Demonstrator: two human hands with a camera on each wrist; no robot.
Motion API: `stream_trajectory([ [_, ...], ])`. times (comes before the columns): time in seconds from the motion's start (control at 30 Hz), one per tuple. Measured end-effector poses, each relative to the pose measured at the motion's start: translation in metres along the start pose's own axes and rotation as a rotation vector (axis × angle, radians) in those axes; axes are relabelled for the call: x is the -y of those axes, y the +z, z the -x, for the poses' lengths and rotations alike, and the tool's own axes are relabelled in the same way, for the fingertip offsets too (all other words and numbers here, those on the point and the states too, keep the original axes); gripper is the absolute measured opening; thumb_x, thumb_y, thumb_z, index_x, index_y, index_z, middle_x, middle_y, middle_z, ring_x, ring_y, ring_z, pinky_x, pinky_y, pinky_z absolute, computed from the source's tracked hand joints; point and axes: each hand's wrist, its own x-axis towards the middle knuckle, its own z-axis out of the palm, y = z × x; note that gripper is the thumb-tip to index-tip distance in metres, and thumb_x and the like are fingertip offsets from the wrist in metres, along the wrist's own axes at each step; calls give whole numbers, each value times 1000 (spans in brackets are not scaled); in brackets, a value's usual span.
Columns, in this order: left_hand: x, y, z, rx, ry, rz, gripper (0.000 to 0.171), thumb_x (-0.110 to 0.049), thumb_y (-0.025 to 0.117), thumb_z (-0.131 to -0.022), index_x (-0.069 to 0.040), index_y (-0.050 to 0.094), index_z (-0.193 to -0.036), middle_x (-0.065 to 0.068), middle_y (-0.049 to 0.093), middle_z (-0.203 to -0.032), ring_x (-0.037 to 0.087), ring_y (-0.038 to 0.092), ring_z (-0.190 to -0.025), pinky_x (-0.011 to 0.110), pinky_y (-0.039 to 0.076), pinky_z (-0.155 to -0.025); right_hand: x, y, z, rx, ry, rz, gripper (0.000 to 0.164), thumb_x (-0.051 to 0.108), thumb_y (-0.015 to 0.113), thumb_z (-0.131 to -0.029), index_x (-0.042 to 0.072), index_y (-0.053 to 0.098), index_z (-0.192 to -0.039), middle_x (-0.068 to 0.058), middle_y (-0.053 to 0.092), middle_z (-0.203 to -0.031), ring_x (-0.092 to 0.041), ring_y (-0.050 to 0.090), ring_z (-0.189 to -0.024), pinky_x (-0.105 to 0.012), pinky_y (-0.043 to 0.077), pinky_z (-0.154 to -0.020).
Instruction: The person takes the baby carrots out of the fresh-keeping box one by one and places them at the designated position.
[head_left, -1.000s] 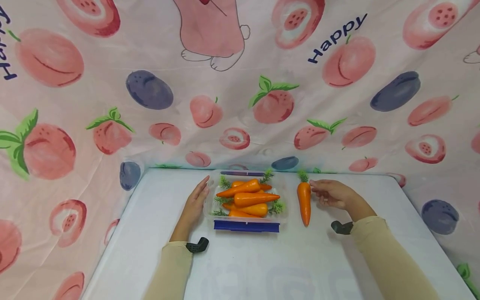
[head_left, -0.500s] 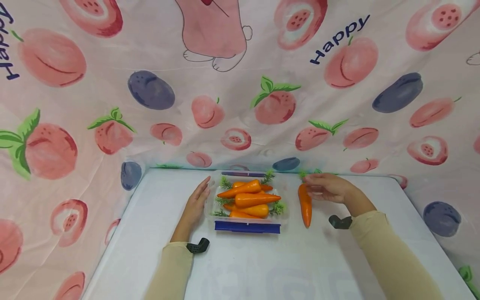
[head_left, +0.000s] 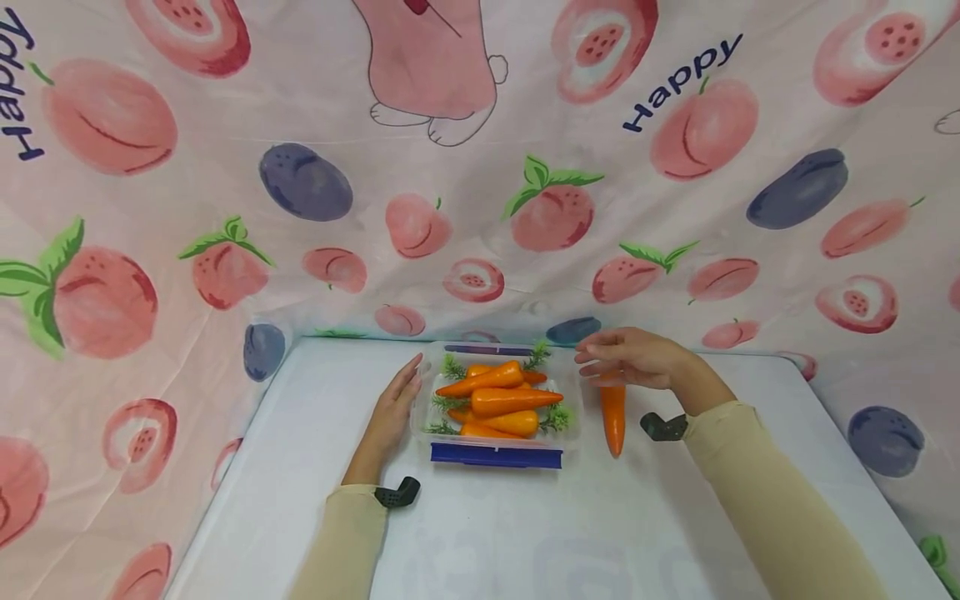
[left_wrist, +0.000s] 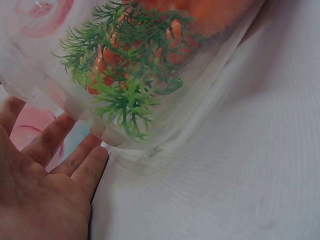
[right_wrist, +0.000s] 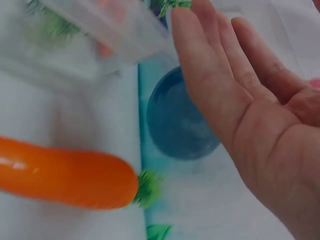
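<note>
A: Centre of the work?
B: Rectangular clear plastic box [head_left: 480, 442] with a long dark-blue front flap [head_left: 497, 456]. Sits towards the far side of the white table [head_left: 480, 533]. Inside, a heap of glossy orange carrots [head_left: 516, 401] with feathery green tufts [head_left: 557, 417], several laid crosswise.

A: Any outside it?
B: One loose carrot [head_left: 614, 421], orange and glossy, lying just right of the box, tapered tip towards the person. Tufted end hidden by the hand in the head view; right wrist view shows it.

A: Hands?
B: Left hand [head_left: 392, 408]: fingers long and spread, tips apparently touching the box's left wall. Right hand [head_left: 636, 360]: over the loose carrot's thick end but apart from it, fingers extended, gripping nothing. Tips near the right wall; contact, cannot tell.

A: Step in hand?
B: Judgement: steadying the box on the left while the right hand reaches for its other side. Next move would call for the right fingers to meet the wall squarely, with even pressure, so the heap stays settled.

A: Farther out?
B: Pink fruit-print cloth backdrop [head_left: 465, 183] behind the table.
</note>
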Motion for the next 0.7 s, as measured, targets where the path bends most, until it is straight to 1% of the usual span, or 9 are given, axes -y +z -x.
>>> stream_trajectory([
  [0.13, -1, 1, 0, -1, 1, -4, 48, -33, 47, -109, -28, 41, -157, 7, 36, -165, 33, 31, -153, 57, 25, -125, 12, 8, -6, 50, -5, 90, 55, 25, 60, -103, -3, 42, -147, -21, 53, -147, -36, 56, -135, -47, 50, -109],
  [0.33, 0, 1, 1, -7, 1, -1, 48, -34, 46, -110, -30, 42, -157, 7, 36, -165, 34, 32, -153, 58, 25, -125, 25, 21, -19, 94, 17, 181, 57, 26, 66, -99, 1, 47, -147, -22, 48, -153, -39, 53, -137, -51, 45, -114],
  [0.47, -1, 2, 2, -10, -3, 2, 47, -34, 46, -109, -33, 42, -156, 7, 36, -165, 33, 32, -153, 59, 26, -124, 31, 31, -27, 110, 25, 252, 59, 29, 73, -94, 4, 53, -144, -17, 54, -150, -34, 54, -136, -50, 43, -116],
  [0.57, -1, 2, 2, -13, 0, 4, 47, -35, 47, -109, -34, 43, -156, 7, 37, -165, 33, 32, -153, 58, 26, -124, 35, 38, -34, 128, 37, 307, 59, 31, 76, -92, 7, 57, -142, -14, 58, -147, -32, 54, -136, -53, 41, -118],
  [0.7, 1, 2, 1, -12, 7, 19, 46, -33, 47, -109, -34, 44, -155, 6, 37, -165, 32, 32, -153, 57, 25, -125, 39, 47, -42, 152, 53, 385, 57, 33, 76, -92, 9, 59, -141, -11, 62, -144, -32, 56, -135, -57, 38, -119],
])
